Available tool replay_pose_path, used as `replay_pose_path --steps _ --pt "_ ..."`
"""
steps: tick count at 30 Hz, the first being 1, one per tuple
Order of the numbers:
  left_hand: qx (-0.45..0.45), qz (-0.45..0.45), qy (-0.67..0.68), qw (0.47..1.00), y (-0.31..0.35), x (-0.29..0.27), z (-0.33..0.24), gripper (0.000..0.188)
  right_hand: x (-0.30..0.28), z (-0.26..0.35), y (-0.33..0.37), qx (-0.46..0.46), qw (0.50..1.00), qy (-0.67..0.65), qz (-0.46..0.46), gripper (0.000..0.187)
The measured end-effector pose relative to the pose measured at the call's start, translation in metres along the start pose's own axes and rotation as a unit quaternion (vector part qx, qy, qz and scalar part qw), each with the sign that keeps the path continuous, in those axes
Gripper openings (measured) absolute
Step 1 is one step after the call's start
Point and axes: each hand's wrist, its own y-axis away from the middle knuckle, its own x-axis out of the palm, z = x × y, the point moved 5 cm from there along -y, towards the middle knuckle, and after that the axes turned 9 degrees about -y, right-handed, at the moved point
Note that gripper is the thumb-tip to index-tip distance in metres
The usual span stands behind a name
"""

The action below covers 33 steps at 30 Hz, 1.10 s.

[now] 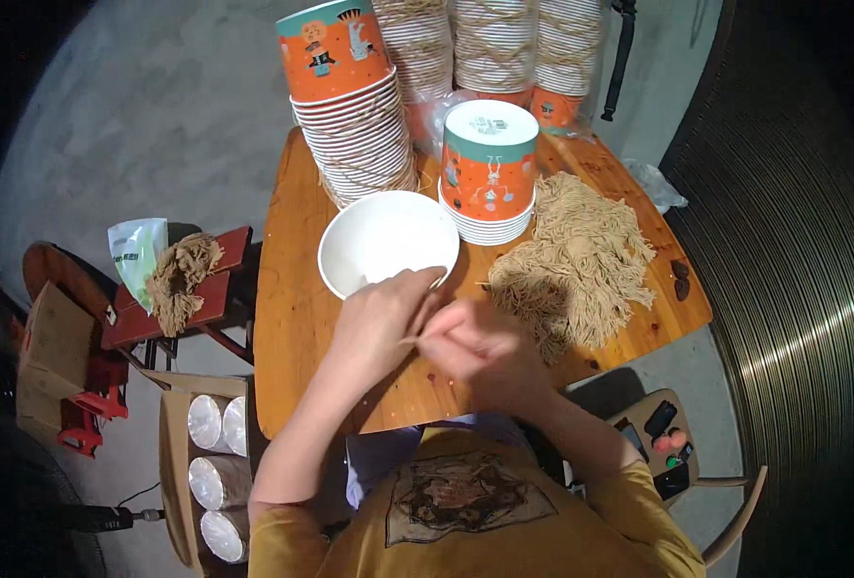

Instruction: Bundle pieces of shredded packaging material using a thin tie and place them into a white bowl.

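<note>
A round white paper tub (388, 231) sits on the wooden table with its open mouth up, its inside bare white. My left hand (386, 313) curls over its near rim, the fingertips partly hidden. Close beside it, my right hand (475, 347) is closed in a pinch. A thin tan strand of string (409, 340) runs from the right fingers toward the left wrist. Right of the tub lies a heap of tan strings (581, 260). An upside-down stack of orange and green printed tubs (489, 178) stands just behind.
At the back left leans a tall stack of tubs (350, 125) with strings round them; more wrapped stacks (494, 48) stand behind. A red stool (220, 279) holds a string bundle and a bag. Below it, a carton (178, 433) contains wrapped tubs. A chair (735, 511) is at lower right.
</note>
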Motion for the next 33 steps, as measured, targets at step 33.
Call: replay_pose_path --steps 33 --pt "-0.239 0.151 0.233 0.931 0.007 0.003 0.038 0.032 -0.005 -0.086 -0.025 0.028 0.992 0.051 -0.114 0.012"
